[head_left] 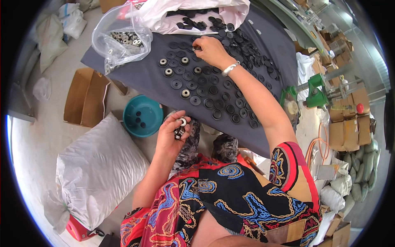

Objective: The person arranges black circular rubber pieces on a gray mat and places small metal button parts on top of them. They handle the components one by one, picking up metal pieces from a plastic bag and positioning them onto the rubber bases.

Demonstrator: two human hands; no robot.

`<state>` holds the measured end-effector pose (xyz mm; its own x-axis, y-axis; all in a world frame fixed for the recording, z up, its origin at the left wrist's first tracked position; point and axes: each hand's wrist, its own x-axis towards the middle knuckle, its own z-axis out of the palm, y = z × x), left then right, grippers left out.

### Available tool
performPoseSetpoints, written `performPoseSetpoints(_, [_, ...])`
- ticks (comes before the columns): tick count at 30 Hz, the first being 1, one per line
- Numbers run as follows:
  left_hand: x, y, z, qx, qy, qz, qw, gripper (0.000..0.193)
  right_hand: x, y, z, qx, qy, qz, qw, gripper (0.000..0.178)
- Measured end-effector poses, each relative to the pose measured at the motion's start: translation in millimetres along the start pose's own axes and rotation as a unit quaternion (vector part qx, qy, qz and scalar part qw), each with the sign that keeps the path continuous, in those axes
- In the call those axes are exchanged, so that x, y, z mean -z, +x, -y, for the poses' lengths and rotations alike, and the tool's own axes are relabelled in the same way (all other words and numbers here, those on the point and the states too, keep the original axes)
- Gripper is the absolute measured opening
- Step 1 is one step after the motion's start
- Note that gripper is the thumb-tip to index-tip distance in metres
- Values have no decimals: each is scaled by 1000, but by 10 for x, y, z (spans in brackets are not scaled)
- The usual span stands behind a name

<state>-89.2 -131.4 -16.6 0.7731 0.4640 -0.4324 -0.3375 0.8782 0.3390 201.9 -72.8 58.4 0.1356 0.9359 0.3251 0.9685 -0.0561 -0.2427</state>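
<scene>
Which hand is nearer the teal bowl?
Left. The left hand appears just right of the teal bowl, holding small metal parts; the right hand is farther off, over the dark table, up and right of the bowl.

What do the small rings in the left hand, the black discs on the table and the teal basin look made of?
Small rings in the left hand: likely polished metal, given their silvery glint.
Black discs: probably moulded plastic, though rubber is possible; dark, even colour with a dull sheen.
Teal basin: likely smooth plastic, judging by its uniform colour and soft gloss.
</scene>
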Motion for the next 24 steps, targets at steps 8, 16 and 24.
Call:
performPoseSetpoints(8, [49,32,-79,-17,-2,-42,999,25,-255,330,-222,-5,-94,76,993,19])
performPoseSetpoints(16, [92,88,-69,-16,3,-48,999,23,-269,376,-193,19,-99,117,988,20])
performPoseSetpoints(24, [-58,54,-139,-46,-27,-64,997,40,-254,327,-163,48,-113,92,988,16])
